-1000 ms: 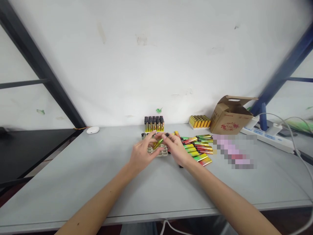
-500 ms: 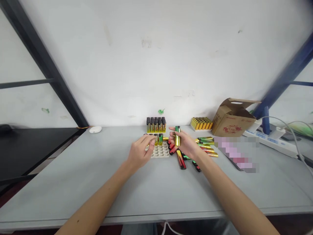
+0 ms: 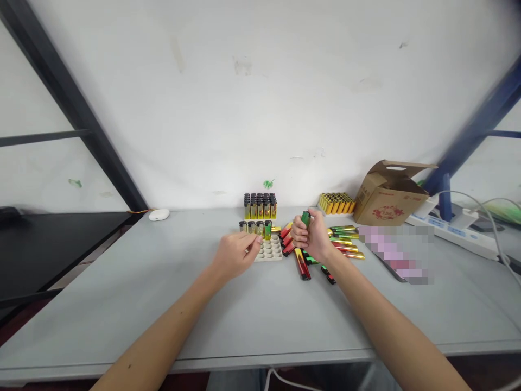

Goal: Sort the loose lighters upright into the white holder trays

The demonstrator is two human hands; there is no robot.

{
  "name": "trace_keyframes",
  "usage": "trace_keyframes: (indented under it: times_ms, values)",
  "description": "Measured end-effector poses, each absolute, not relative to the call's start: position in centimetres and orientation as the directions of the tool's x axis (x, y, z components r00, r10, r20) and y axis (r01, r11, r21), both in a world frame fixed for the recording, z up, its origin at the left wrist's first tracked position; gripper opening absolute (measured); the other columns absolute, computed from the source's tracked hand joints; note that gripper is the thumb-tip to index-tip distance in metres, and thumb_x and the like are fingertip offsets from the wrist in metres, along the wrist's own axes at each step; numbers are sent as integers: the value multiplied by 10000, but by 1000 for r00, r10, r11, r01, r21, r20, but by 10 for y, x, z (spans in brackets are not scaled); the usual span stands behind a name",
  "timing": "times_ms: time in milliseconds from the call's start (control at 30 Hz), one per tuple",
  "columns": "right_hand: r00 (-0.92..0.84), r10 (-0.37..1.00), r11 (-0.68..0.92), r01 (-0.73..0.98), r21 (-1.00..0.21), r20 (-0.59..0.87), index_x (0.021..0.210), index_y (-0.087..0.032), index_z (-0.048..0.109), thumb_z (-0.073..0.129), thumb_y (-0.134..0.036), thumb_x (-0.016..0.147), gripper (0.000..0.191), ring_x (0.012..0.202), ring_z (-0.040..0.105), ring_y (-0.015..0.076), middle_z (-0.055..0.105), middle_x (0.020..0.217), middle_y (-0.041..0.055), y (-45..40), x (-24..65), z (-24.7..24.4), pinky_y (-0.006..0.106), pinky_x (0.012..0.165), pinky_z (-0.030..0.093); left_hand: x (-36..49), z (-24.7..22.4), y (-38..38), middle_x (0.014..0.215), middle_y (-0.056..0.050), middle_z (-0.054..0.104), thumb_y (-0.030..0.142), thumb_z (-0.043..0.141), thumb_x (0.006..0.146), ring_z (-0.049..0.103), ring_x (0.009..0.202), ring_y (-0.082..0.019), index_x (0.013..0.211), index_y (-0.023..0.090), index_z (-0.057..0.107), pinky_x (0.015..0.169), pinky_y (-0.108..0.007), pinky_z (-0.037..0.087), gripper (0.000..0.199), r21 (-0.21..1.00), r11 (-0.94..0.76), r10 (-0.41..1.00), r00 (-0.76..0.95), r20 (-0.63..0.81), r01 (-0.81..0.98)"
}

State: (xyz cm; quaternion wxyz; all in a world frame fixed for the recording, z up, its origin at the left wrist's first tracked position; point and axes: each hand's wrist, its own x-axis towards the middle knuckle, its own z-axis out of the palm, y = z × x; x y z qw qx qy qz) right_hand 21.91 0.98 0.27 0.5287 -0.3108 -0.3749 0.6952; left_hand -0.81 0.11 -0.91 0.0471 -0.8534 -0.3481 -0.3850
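My right hand (image 3: 312,239) is closed around a green-topped lighter (image 3: 305,218) and holds it upright above a heap of loose coloured lighters (image 3: 321,247) on the grey table (image 3: 244,309). My left hand (image 3: 234,254) rests with curled fingers at the left edge of a white slotted tray (image 3: 272,251); it holds nothing that I can see. Several lighters (image 3: 256,227) stand in the tray's back row.
A full tray of black-capped lighters (image 3: 259,206) stands at the wall, a tray of yellow lighters (image 3: 336,203) to its right. A cardboard box (image 3: 386,195), a power strip (image 3: 451,228) with cables, a blurred flat item (image 3: 396,247) and a small white object (image 3: 158,215) also lie here.
My left hand set a lighter into the tray's back row and drew back to the tray's edge. My right hand picked a lighter from the heap and closed its fist around it.
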Motion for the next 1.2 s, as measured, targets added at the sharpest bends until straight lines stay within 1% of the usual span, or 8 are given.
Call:
trace_keyframes:
  times_ms: [300,500,633,767,833,900,1000,1200]
  values:
    - [-309,949,-208,-459,-864,-64,563,-216,300,403,-531,813,415,447,103,73,181,520,-80,7,214,2,178,375,122,-11,-7,3,477,22,436,303,355,973,389,465,-107,566,195,499,503,-247,307,445,159,-768,537,488,688,620]
    - [-254,966,-157,-436,-886,-46,594,-212,367,432,-548,815,408,447,144,76,206,530,-79,5,211,3,177,387,127,-20,-8,12,496,4,523,370,309,979,475,478,-116,657,202,610,520,-235,363,471,240,-723,608,433,665,647]
    - [-242,970,-129,-437,-890,-22,578,-216,342,431,-558,805,420,443,149,80,188,528,-77,5,211,3,183,390,122,-24,-9,17,474,11,520,389,319,978,459,449,-107,662,198,620,517,-231,366,476,261,-701,627,398,670,664]
    - [-230,973,-84,-432,-898,20,674,-218,449,401,-623,810,430,465,281,101,323,572,-45,4,213,4,201,399,207,-25,-10,19,477,11,523,393,325,979,463,445,-106,646,198,613,513,-231,361,482,261,-700,626,395,673,665]
    - [-231,972,-63,-405,-912,36,756,-217,499,422,-579,813,374,509,365,116,403,630,-27,4,212,4,216,419,274,-25,-10,19,481,11,527,396,324,980,472,449,-106,658,197,622,515,-228,364,482,264,-695,634,396,664,669]
    - [-204,979,-54,-354,-934,20,835,-215,532,488,-516,809,306,546,416,118,439,672,-29,4,211,4,217,437,310,-27,-11,19,496,13,544,392,314,982,492,459,-108,728,196,653,521,-225,376,467,283,-693,643,393,657,663]
    - [-137,991,-33,-266,-963,4,889,-210,547,581,-527,799,331,588,483,116,495,707,-32,5,209,3,217,472,356,-32,-12,22,522,22,570,375,276,992,522,470,-112,929,189,681,534,-221,401,450,351,-685,667,356,654,639]
    - [-74,968,239,-14,-971,239,897,-186,575,692,-523,756,384,796,605,149,658,839,18,8,208,-7,270,731,461,-41,-15,29,534,32,565,377,247,1000,562,503,-123,1068,189,645,578,-224,430,446,461,-616,724,228,651,638]
